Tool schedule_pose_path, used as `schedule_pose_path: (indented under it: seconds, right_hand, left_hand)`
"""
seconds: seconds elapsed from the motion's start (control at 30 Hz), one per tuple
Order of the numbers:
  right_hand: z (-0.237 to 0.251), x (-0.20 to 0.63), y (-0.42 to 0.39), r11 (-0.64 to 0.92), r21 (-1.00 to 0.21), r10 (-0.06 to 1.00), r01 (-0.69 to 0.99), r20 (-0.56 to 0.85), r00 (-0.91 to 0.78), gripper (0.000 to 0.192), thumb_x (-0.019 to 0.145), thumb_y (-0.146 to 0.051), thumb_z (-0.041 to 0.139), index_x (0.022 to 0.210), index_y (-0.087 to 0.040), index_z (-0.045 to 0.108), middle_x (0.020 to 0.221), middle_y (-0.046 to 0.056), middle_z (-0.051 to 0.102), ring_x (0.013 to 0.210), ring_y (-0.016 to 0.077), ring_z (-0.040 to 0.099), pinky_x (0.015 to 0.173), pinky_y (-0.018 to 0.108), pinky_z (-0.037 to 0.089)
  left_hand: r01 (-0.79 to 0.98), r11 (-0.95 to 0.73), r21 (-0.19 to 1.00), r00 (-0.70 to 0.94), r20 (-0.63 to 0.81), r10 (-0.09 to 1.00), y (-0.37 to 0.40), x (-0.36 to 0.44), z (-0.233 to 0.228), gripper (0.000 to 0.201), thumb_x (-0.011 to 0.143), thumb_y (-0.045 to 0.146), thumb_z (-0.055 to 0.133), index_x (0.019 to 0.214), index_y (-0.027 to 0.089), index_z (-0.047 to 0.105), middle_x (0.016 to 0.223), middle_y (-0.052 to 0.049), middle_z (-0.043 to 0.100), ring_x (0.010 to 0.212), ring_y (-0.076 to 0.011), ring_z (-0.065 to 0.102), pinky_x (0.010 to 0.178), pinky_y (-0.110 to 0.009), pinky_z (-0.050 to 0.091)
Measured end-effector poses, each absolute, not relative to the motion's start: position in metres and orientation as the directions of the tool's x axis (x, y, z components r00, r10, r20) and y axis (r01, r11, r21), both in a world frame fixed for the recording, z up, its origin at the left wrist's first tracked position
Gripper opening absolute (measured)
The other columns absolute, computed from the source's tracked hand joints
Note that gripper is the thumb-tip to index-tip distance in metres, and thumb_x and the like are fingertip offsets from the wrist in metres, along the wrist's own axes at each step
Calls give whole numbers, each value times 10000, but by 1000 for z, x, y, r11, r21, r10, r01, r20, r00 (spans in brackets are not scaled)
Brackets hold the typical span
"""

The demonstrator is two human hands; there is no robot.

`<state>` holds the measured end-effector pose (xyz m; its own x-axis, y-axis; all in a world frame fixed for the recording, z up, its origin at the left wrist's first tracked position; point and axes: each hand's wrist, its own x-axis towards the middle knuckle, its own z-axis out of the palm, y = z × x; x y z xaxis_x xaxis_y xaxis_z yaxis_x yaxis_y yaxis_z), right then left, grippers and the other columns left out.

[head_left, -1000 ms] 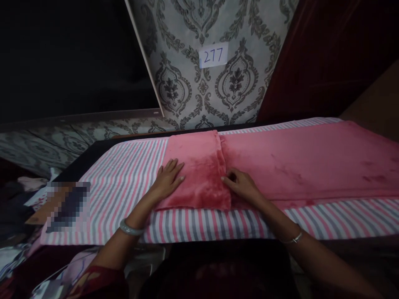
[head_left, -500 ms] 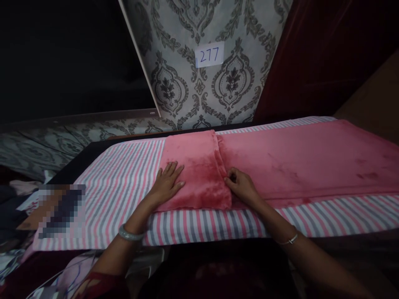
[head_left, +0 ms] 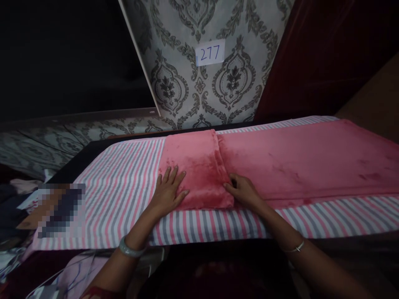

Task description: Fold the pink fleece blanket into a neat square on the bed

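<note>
The pink blanket (head_left: 280,162) at centre looks like plush fleece, soft-napped with a faint sheen. Beneath it the striped sheet (head_left: 124,182) is flat, matt woven cloth. At upper centre the paper label (head_left: 210,53) sits matt on patterned wallpaper (head_left: 174,79). A smooth, glossy bangle (head_left: 130,250) shows at lower left.
</note>
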<state>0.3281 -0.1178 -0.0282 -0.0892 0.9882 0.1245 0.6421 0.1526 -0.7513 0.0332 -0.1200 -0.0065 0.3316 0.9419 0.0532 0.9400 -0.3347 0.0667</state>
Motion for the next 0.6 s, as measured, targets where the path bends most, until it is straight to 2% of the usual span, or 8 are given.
schedule_pose_path:
  seconds: [0.1, 0.2, 0.27, 0.33, 0.4, 0.5, 0.6]
  right_hand:
    - [-29, 330, -118, 159, -762, 987, 628, 130, -93, 98, 749, -305, 578, 768, -226, 524, 661, -15, 587, 598, 164, 533, 547, 265, 358]
    - [-22, 332, -119, 175, -813, 984, 556, 133, -115, 302, 763, -264, 564, 1055, -191, 588, 903, 50, 702, 768, 210, 647, 680, 308, 495]
    - [-10, 328, -117, 253, -793, 967, 554, 227, -117, 454, 814, -261, 531, 1261, -188, 554, 1139, 102, 701, 981, 245, 670, 846, 368, 528]
    - [6, 314, -111, 370, -718, 923, 589, 358, -143, 538, 882, -279, 481, 1413, -190, 480, 1384, 135, 595, 1242, 268, 576, 1037, 426, 459]
    - [23, 290, -101, 450, -630, 885, 632, 411, -221, 603, 922, -303, 460, 1504, -159, 397, 1540, 152, 444, 1417, 276, 412, 1165, 461, 333]
    - [40, 248, -80, 477, -533, 879, 699, 304, -368, 686, 943, -325, 491, 1564, -107, 300, 1620, 166, 295, 1513, 279, 226, 1227, 487, 193]
    - [37, 228, -60, 421, -435, 905, 796, 146, -399, 731, 957, -398, 522, 1575, -90, 279, 1639, 176, 229, 1533, 310, 132, 1232, 525, 106]
  left_hand:
    - [941, -334, 57, 331, 59, 942, -120, 32, -8, 669, 953, 570, 447, 1558, 302, 344, 1670, -62, 201, 1539, -343, 130, 1213, -601, 159]
    - [938, -341, 63, 337, 67, 939, -119, 31, -8, 654, 955, 557, 445, 1553, 310, 351, 1664, -61, 222, 1533, -349, 160, 1200, -617, 191]
    - [936, -346, 64, 342, 73, 937, -119, 30, -8, 658, 953, 556, 441, 1557, 316, 340, 1663, -56, 227, 1533, -348, 162, 1197, -621, 194]
    - [934, -351, 62, 346, 73, 935, -118, 30, -7, 671, 949, 557, 441, 1566, 324, 316, 1663, -46, 223, 1535, -348, 150, 1198, -622, 189]
    - [934, -352, 54, 348, 72, 935, -119, 30, -6, 684, 943, 548, 449, 1571, 325, 300, 1664, -38, 218, 1535, -356, 140, 1195, -628, 192]
    - [938, -344, 34, 341, 78, 937, -119, 31, -5, 697, 934, 524, 472, 1573, 310, 296, 1659, -41, 229, 1531, -370, 145, 1182, -643, 214]
    - [938, -346, 22, 343, 83, 936, -119, 31, -4, 689, 938, 490, 477, 1573, 295, 294, 1657, -46, 231, 1531, -371, 142, 1172, -653, 224]
